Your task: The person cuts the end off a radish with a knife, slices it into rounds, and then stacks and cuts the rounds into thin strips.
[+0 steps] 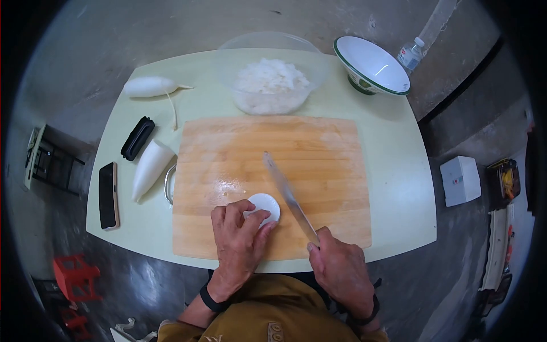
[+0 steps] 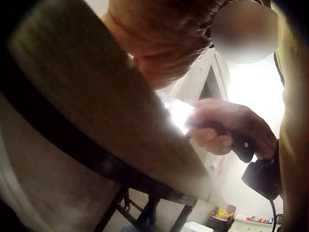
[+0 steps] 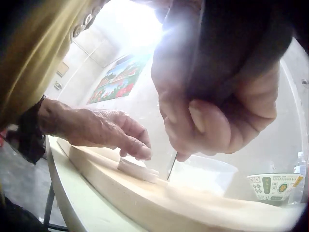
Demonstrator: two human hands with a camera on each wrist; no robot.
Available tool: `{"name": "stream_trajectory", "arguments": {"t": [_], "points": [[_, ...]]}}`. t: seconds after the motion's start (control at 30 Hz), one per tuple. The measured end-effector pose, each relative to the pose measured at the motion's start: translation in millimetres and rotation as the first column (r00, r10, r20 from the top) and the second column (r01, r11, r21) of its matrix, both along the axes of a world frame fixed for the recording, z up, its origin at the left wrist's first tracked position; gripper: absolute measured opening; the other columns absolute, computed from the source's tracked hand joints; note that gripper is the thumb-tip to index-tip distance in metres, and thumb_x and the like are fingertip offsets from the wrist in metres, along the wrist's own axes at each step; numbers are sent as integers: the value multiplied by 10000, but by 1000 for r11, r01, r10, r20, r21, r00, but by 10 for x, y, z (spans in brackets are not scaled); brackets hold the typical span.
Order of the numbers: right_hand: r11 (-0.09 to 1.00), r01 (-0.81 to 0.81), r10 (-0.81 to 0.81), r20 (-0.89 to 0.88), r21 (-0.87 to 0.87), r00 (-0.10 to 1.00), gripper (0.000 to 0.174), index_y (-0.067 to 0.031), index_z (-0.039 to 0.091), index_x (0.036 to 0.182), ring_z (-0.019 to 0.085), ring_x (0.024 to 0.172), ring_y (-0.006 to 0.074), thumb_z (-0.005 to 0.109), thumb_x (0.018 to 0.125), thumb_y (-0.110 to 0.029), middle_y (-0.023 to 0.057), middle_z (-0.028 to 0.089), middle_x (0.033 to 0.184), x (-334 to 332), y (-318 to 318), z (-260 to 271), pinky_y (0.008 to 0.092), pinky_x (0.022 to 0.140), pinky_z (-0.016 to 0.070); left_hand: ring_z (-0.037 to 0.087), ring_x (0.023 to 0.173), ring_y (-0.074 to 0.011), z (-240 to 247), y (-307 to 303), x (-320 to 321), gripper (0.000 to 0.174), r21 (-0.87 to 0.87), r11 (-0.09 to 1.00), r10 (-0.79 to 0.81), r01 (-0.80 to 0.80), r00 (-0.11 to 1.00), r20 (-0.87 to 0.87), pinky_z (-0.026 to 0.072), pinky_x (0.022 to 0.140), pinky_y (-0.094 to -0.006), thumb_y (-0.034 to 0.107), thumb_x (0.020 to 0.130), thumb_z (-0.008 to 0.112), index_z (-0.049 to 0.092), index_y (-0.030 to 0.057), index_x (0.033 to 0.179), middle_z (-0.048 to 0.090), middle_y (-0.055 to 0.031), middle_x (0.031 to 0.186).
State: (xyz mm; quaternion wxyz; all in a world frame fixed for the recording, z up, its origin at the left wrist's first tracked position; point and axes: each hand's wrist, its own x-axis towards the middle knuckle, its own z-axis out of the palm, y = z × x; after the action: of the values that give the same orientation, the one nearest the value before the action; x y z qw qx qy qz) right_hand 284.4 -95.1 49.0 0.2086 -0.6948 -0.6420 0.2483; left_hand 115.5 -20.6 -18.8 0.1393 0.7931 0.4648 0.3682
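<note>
A short stack of round white radish slices (image 1: 265,206) lies flat near the front of the wooden cutting board (image 1: 333,165). My left hand (image 1: 238,232) holds it from above, thumb on the near right side and bent fingers over the top. The right wrist view shows the slices (image 3: 137,170) layered beneath the left fingertips. My right hand (image 1: 342,265) grips a kitchen knife (image 1: 292,200) by its dark handle (image 2: 243,146). Its long blade points forward and left across the board, a little to the right of the slices and apart from them.
Behind the board stands a clear plastic bowl (image 1: 317,57) of shredded white radish (image 1: 270,77). An enamel bowl (image 1: 373,62) and a bottle (image 1: 411,54) are at back right. Leftward lie a whole radish (image 1: 149,87), a cut radish (image 1: 151,168), a black case (image 1: 137,138) and a phone (image 1: 108,195).
</note>
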Motion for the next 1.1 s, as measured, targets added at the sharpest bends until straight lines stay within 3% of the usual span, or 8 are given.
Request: {"name": "stream_trajectory", "arguments": {"t": [0.07, 0.13, 0.63, 0.7, 0.87, 0.93, 1.0, 1.1], "points": [[1000, -2, 2, -8, 21, 1000, 145, -23, 478, 882, 573, 569, 399, 567, 927, -128, 188, 573, 620, -11, 31, -32, 474, 529, 436, 462, 878, -262, -9, 23, 33, 255, 5, 1000, -1, 1, 1000, -9, 418, 727, -352, 79, 704, 810, 695, 99, 931, 565, -84, 1024], [997, -66, 65, 10, 31, 998, 143, -38, 485, 935, 603, 596, 370, 567, 939, -154, 137, 627, 775, -5, 46, -94, 450, 515, 484, 462, 863, -258, -29, 39, 54, 241, 8, 1000, 0, 0, 1000, -16, 418, 710, -350, 75, 702, 811, 699, 98, 914, 569, -82, 1008], [971, -186, 160, 171, 151, 972, 99, -50, 510, 915, 614, 493, 234, 587, 860, -80, 75, 563, 668, -13, 152, -197, 362, 422, 493, 458, 855, -257, -25, 95, 129, 222, -7, 999, 45, -45, 994, -101, 387, 770, -368, 74, 648, 821, 682, 93, 820, 594, -55, 916], [971, -199, 178, 160, 132, 971, 100, -43, 512, 921, 615, 489, 233, 583, 863, -83, 78, 561, 666, 7, 162, -183, 359, 419, 493, 464, 839, -289, -26, 97, 140, 267, 17, 999, 46, -45, 997, -66, 382, 767, -396, 1, 613, 712, 655, 52, 869, 567, -100, 900], [969, -231, 216, 152, 84, 964, 100, -23, 511, 929, 624, 497, 240, 571, 871, -80, 86, 555, 662, 27, 167, -129, 354, 422, 495, 446, 826, -294, -8, 92, 167, 303, -1, 998, 68, -69, 995, -78, 387, 766, -398, -8, 602, 702, 660, 47, 897, 547, -98, 885], [978, -204, 195, 158, 46, 968, 130, -55, 533, 945, 595, 519, 261, 624, 861, -92, 75, 562, 670, 28, 164, -121, 377, 464, 467, 444, 826, -295, -3, 88, 166, 305, -11, 997, 70, -71, 994, -86, 389, 766, -399, -9, 603, 700, 662, 47, 901, 544, -98, 883], [977, -205, 194, 154, 53, 969, 126, -54, 533, 941, 596, 518, 260, 623, 861, -92, 76, 567, 672, 27, 196, -69, 372, 463, 467, 443, 851, -250, 9, 81, 168, 275, -47, 994, 88, -94, 988, -126, 375, 784, -364, 63, 625, 818, 705, 102, 873, 602, -30, 921], [978, -205, 196, 141, 49, 970, 121, -51, 533, 930, 600, 518, 255, 623, 860, -92, 76, 581, 681, 49, 222, -49, 363, 462, 468, 442, 855, -249, 1, 87, 190, 270, -52, 995, 77, -83, 991, -114, 375, 787, -372, 75, 624, 822, 703, 100, 865, 600, -31, 920]]}}
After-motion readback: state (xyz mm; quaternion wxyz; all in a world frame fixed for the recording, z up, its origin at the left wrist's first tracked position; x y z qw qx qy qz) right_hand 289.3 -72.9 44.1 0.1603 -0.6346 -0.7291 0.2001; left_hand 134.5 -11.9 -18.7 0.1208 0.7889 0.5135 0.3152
